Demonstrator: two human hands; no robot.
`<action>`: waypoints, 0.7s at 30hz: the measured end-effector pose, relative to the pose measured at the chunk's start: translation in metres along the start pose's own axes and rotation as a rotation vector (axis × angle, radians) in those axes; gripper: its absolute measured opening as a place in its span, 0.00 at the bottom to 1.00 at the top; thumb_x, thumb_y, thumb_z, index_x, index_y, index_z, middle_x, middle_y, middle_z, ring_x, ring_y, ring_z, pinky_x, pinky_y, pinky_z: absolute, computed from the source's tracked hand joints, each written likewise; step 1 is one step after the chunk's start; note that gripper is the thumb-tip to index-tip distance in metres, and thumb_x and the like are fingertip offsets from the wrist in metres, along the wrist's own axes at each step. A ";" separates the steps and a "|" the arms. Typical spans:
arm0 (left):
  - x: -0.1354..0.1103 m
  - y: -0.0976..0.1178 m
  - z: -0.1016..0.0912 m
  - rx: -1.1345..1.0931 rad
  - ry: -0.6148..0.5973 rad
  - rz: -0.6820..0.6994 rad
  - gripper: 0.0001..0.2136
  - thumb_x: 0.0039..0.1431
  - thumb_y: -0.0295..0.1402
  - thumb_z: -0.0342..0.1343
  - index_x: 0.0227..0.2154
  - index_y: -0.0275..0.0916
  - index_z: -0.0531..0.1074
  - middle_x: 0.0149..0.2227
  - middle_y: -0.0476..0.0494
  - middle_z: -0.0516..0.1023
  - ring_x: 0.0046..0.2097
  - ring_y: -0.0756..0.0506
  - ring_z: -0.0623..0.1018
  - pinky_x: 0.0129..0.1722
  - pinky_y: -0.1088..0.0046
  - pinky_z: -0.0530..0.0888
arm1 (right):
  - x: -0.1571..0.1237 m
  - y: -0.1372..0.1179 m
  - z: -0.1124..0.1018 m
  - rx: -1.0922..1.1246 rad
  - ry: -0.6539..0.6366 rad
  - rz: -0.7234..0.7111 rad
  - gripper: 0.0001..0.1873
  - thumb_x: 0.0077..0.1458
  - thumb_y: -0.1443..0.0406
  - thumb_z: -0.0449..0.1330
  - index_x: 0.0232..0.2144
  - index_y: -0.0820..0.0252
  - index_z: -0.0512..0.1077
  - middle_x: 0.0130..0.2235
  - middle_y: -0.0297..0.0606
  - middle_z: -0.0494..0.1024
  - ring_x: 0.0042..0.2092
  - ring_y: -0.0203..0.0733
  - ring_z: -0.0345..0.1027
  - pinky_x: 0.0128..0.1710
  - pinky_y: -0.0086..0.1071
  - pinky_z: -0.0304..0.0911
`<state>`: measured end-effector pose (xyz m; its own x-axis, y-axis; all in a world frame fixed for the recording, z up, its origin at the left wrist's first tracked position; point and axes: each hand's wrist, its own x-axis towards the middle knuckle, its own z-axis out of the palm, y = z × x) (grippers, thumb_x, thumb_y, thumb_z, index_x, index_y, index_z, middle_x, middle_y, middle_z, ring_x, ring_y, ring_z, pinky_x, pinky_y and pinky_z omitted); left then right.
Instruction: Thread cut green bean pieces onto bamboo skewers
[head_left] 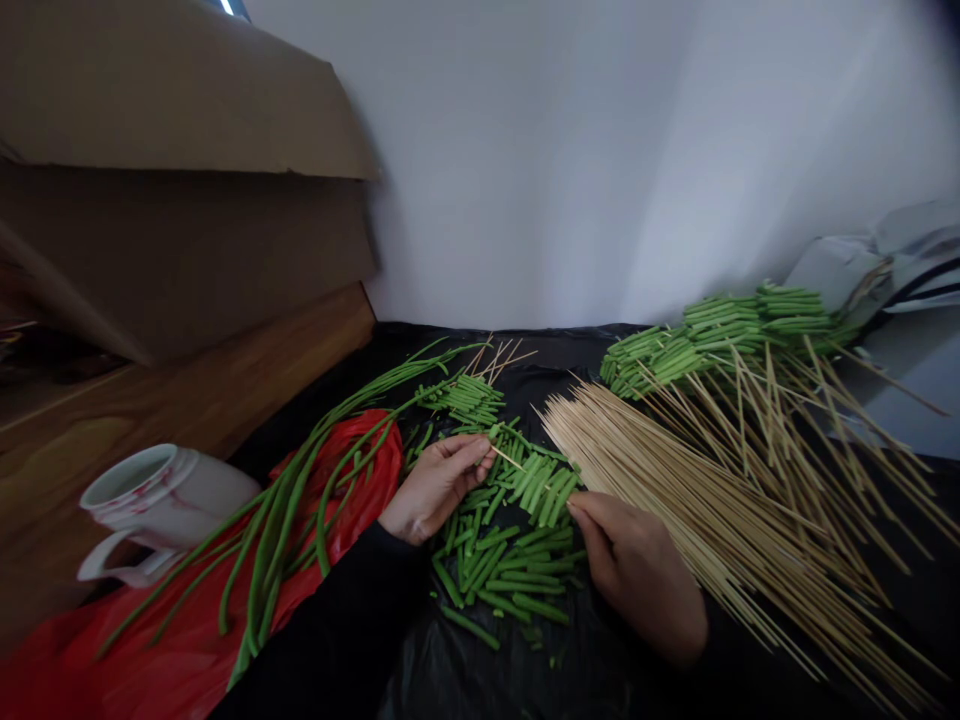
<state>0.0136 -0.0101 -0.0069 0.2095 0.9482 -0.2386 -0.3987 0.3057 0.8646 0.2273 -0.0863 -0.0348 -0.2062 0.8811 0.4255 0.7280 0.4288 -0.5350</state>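
Observation:
My left hand (439, 485) pinches the pointed end of a thin bamboo skewer (508, 458) that carries several short green bean pieces (546, 487) side by side. My right hand (637, 570) is closed at the other end of that row, beside the beans. Under both hands lies a heap of cut bean pieces (510, 570) on black plastic sheeting (480, 670). Both arms wear dark sleeves.
A big fan of bare skewers (675, 480) spreads to the right. Finished bean skewers (720, 335) are stacked at the back right. Long uncut beans (300, 500) lie on a red plastic bag (360, 480). A white mug (161, 505), a cardboard box (180, 170) and a wooden ledge stand left.

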 end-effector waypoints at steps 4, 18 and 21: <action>0.000 0.000 0.001 0.004 0.001 -0.003 0.08 0.44 0.30 0.69 0.27 0.32 0.78 0.28 0.46 0.77 0.30 0.54 0.74 0.33 0.81 0.71 | 0.001 -0.001 0.000 0.027 0.024 -0.004 0.14 0.64 0.66 0.46 0.29 0.58 0.68 0.26 0.32 0.71 0.29 0.36 0.65 0.31 0.31 0.53; -0.007 -0.010 0.010 0.073 -0.036 -0.019 0.09 0.45 0.33 0.69 0.27 0.32 0.78 0.29 0.45 0.77 0.33 0.53 0.74 0.36 0.79 0.70 | 0.002 -0.005 0.002 0.070 0.053 -0.029 0.15 0.63 0.67 0.45 0.28 0.58 0.68 0.27 0.33 0.72 0.29 0.35 0.65 0.31 0.31 0.53; -0.007 -0.014 0.011 0.075 -0.050 -0.019 0.09 0.44 0.33 0.69 0.27 0.33 0.79 0.30 0.45 0.77 0.34 0.52 0.74 0.38 0.77 0.70 | 0.002 -0.008 0.002 0.066 0.059 -0.023 0.15 0.63 0.67 0.45 0.28 0.58 0.68 0.27 0.34 0.73 0.29 0.36 0.66 0.31 0.30 0.54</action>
<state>0.0281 -0.0217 -0.0127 0.2610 0.9365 -0.2344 -0.3270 0.3142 0.8913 0.2202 -0.0871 -0.0308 -0.1819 0.8584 0.4796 0.6785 0.4626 -0.5707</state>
